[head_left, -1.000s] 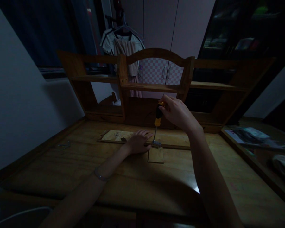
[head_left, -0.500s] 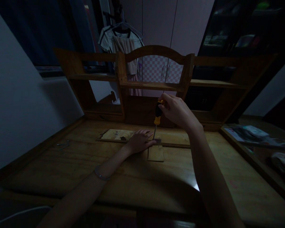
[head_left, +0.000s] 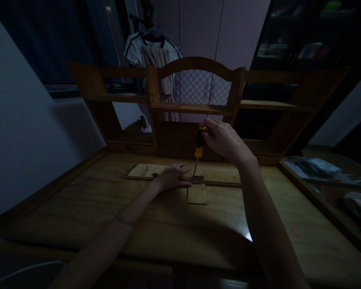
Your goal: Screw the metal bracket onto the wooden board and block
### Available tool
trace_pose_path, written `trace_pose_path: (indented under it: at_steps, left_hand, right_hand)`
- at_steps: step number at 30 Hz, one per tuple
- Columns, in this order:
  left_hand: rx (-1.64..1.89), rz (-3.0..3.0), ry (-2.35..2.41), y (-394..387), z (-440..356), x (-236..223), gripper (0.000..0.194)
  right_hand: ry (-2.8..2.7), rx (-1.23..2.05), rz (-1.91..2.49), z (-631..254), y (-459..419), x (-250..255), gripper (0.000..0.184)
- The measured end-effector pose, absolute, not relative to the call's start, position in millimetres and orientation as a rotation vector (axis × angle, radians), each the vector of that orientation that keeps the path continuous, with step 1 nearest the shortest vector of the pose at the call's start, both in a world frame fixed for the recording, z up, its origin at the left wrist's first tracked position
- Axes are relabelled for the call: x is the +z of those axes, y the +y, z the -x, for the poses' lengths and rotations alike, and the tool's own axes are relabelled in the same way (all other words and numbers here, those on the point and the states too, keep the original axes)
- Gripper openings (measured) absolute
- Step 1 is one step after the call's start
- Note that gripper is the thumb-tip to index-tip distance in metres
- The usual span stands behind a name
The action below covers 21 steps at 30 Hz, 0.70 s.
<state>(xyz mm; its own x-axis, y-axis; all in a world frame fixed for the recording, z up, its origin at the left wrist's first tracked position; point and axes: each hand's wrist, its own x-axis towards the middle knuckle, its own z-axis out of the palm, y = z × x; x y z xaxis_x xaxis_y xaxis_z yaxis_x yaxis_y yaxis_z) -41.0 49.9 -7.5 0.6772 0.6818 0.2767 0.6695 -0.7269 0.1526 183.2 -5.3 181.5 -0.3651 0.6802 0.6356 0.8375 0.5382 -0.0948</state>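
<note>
My right hand [head_left: 221,136] is closed round the top of a black and yellow screwdriver [head_left: 199,145], which stands nearly upright. Its tip meets a small dark metal hinge [head_left: 197,178] on a long wooden board [head_left: 222,175]. My left hand [head_left: 175,176] lies flat across the board, left of the hinge, fingers stretched out. A small square wooden piece [head_left: 197,194] sits against the near side of the board, below the hinge. The screw under the tip is too small to make out.
The board lies on a wooden desk [head_left: 156,228]. A wooden shelf unit [head_left: 195,108] rises along the back. Some small metal pieces [head_left: 81,184] lie at the left. Papers and a plastic packet [head_left: 321,166] are on a surface at the right.
My left hand has slid a little to the left, away from the screwdriver's tip, so more of the hinge shows. My right hand and the screwdriver have hardly moved.
</note>
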Motion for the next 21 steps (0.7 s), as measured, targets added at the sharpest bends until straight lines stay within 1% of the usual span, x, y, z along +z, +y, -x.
trace_pose_path:
  at_steps: [6, 10, 13, 18, 21]
  left_hand:
    - [0.443, -2.779, 1.09, 53.0, 50.9, 0.3, 0.092]
    - [0.468, -2.762, 1.097, 53.3, 50.6, -1.3, 0.093]
    - [0.488, -2.771, 1.104, 53.7, 49.6, -3.4, 0.09]
    - [0.537, -2.788, 1.117, 54.3, 48.6, -5.7, 0.077]
    - [0.577, -2.802, 1.099, 54.0, 47.9, -6.2, 0.074]
  right_hand:
    - [-2.164, -0.286, 1.223, -185.3, -6.2, 182.7, 0.031]
    - [-2.162, -0.311, 1.237, -185.3, -7.5, 183.0, 0.031]
    - [-2.159, -0.318, 1.228, -185.0, -8.1, 182.5, 0.03]
    - [-2.162, -0.286, 1.199, -183.6, -7.7, 180.8, 0.029]
    - [-2.164, -0.264, 1.168, -181.4, -6.1, 179.6, 0.027]
